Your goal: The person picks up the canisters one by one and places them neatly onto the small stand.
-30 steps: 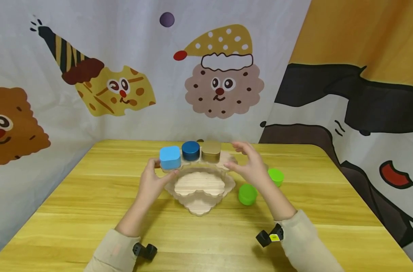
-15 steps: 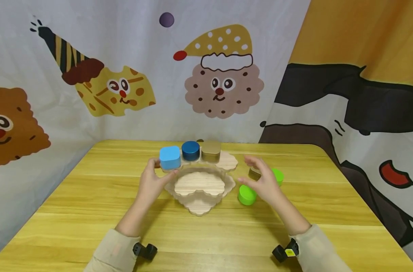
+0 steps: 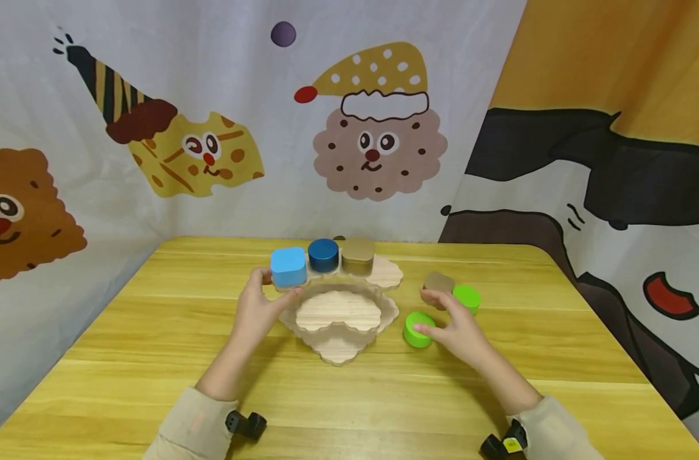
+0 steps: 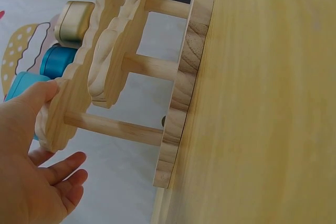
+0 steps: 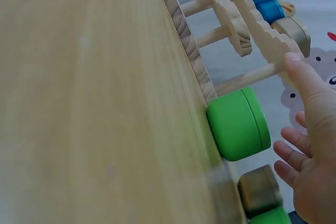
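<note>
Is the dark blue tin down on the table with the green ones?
No, the dark blue tin sits up on the wooden stand, between the light blue tin and the gold tin.

1 wooden stand, 2 green tins, 2 gold-brown tins, 2 blue tins, 2 hands.

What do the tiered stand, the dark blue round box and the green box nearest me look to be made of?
Tiered stand: bare, matte wood; grain shows along its edges.
Dark blue round box: probably metal with a glossy coating, judging by its sheen.
Green box nearest you: smooth, with a seam near one end; painted metal or plastic, I can't tell.
</note>
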Available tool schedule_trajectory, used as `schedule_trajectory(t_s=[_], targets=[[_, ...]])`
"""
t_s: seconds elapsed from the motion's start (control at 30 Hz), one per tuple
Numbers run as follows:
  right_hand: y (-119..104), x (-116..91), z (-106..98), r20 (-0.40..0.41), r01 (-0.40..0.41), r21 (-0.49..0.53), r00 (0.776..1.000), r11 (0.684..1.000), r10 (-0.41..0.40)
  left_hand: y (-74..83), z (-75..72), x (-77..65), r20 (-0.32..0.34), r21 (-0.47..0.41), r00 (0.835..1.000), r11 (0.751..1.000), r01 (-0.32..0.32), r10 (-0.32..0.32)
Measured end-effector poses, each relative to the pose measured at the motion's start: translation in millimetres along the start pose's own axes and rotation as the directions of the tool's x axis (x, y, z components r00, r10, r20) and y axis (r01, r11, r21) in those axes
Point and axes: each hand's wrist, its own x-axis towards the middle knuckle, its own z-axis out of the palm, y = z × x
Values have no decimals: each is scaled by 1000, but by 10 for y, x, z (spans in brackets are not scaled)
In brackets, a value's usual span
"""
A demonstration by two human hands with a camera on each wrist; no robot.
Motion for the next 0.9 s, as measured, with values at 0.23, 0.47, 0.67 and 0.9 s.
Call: schedule_trajectory(t_s=[0.23,0.47,0.67,0.9], targets=[[124,-120,2,36,-3,-21,999,1000,4,3,-2,-2,8,-8,1000,1000,5,-5],[178,-181,30,33,-11,-16,999,1000,11,9,-4,-3,7,-7,1000,1000,3,-3],[191,-195,45,24,-14,-39,1000,999,15,3,-3,-1,9,-14,1000,1000,0,0],[200,-201,51,21,-8,-46,1000,999,9,2,-3,-9,9,-21,1000,1000,-2,2]])
